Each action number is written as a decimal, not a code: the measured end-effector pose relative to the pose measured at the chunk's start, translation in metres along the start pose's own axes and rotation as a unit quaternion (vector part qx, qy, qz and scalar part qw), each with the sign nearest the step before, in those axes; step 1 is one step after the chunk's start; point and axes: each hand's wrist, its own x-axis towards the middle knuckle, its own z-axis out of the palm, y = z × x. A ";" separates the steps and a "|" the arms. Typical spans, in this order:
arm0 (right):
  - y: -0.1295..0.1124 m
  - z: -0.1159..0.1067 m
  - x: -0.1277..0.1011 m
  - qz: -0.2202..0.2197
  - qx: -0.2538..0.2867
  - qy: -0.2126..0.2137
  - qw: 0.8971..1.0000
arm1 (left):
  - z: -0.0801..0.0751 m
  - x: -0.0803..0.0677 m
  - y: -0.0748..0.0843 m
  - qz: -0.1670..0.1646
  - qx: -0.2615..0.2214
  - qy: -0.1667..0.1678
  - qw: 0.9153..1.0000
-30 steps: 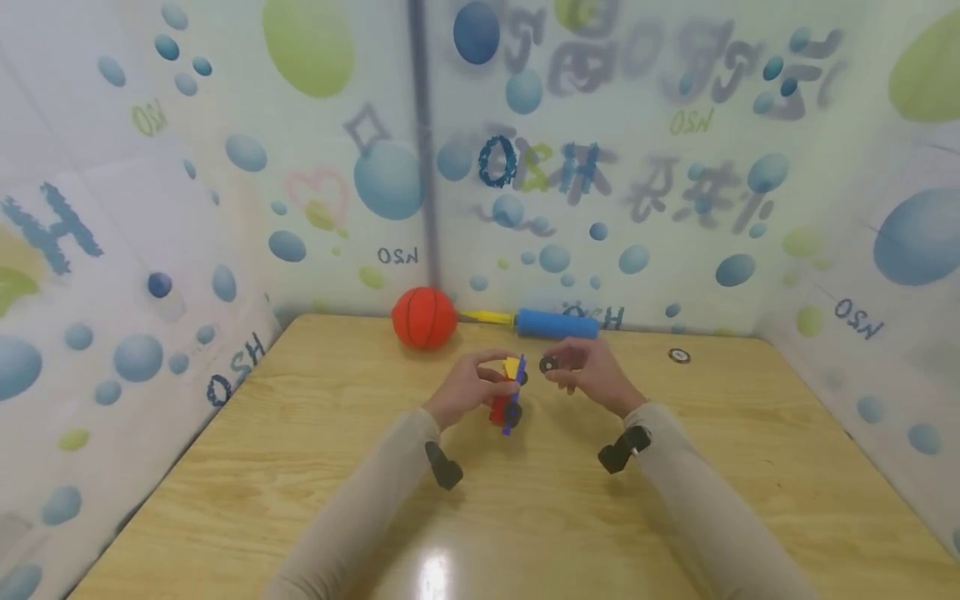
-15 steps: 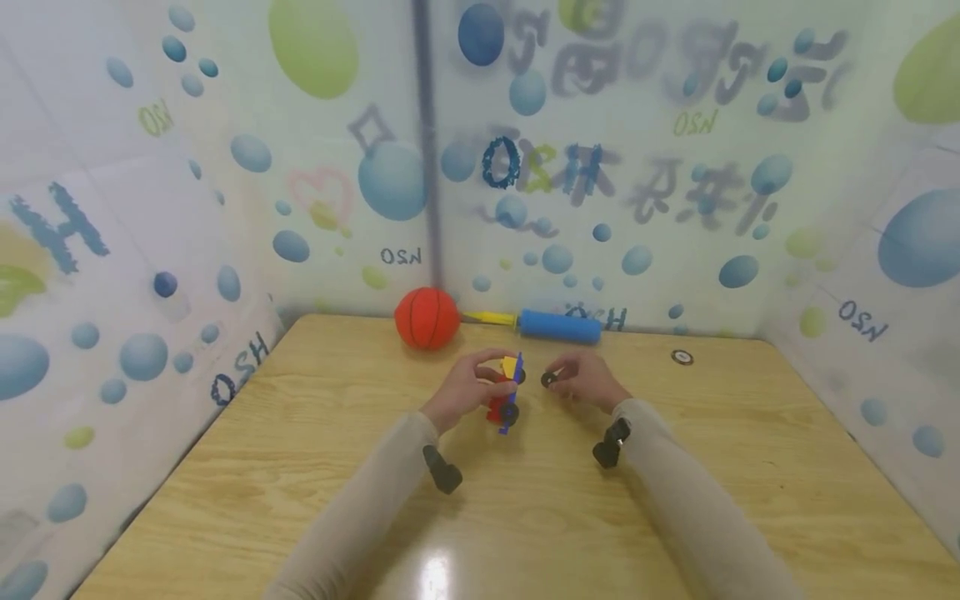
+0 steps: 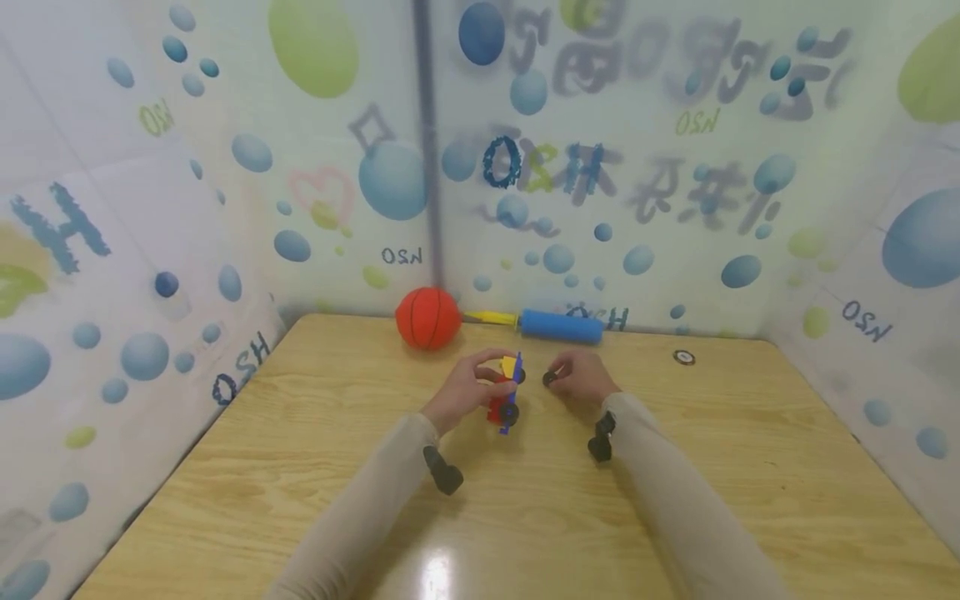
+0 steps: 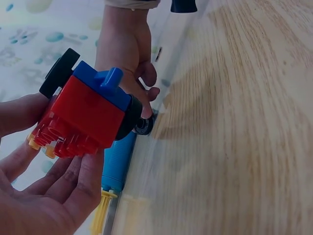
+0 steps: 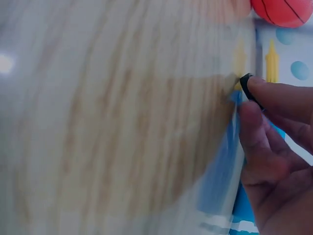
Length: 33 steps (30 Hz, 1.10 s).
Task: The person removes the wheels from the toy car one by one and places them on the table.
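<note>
My left hand (image 3: 465, 390) holds a toy car (image 3: 501, 406) of red, blue and yellow plastic blocks between thumb and fingers. Tipped on its side in the head view, the car shows black wheels along its blue base. Its red block (image 4: 88, 110) with studs fills the middle of the left wrist view. To the right, my right hand (image 3: 587, 377) pinches a small black wheel (image 5: 248, 88) between thumb and fingertip. This wheel is apart from the car, with a short gap between the two hands.
A red ball (image 3: 428, 319) with black lines sits at the table's back edge. Beside it lies a blue cylinder (image 3: 561, 327) with a yellow tapered end. A small round black-and-white disc (image 3: 684, 357) lies at the back right. Patterned walls enclose the wooden table (image 3: 540, 517).
My right hand has come down a little toward the tabletop and its wrist has swung left. The pinched wheel has lowered and turned with it. My left hand and the car have hardly moved.
</note>
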 end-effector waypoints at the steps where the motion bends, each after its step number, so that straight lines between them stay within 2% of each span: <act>1: 0.000 0.000 0.000 0.001 -0.009 0.003 1.000 | 0.000 0.000 0.000 0.000 0.000 0.000 1.000; 9: -0.004 -0.002 0.002 -0.015 -0.061 0.019 0.998 | 0.001 0.003 -0.001 -0.007 -0.009 0.002 1.000; 14: -0.004 -0.002 0.003 -0.015 -0.077 0.012 0.997 | 0.003 0.004 -0.001 -0.011 -0.007 0.000 1.000; 20: -0.006 -0.011 0.000 -0.012 -0.056 -0.014 0.998 | 0.004 0.004 -0.003 -0.020 -0.012 0.005 1.000; 27: -0.016 -0.026 -0.013 -0.071 -0.024 -0.027 0.997 | 0.005 0.010 -0.008 -0.015 -0.021 0.011 1.000; 33: -0.029 -0.029 -0.026 -0.087 0.037 -0.037 0.995 | 0.006 0.012 -0.011 -0.015 -0.022 0.014 1.000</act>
